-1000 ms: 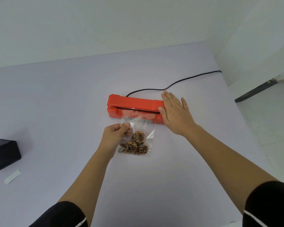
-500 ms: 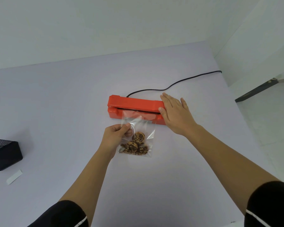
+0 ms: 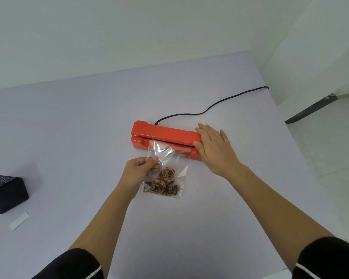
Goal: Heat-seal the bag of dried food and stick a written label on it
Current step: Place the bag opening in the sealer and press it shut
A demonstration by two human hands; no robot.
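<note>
Right hand [image 3: 214, 148] lies flat, fingers straight, pressing on the right end of the red sealer [image 3: 165, 135]. Left hand [image 3: 140, 171] pinches the clear bag [image 3: 165, 168] at its left side, thumb on top; the bag's open top is tucked in the sealer's slot, its dried food [image 3: 163, 184] at the near end on the table [image 3: 79, 137].

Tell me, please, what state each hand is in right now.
Left hand: closed, pinching the clear bag of dried food by its left edge.
Right hand: open, fingers straight, flat on the red sealer at its right end.
</note>
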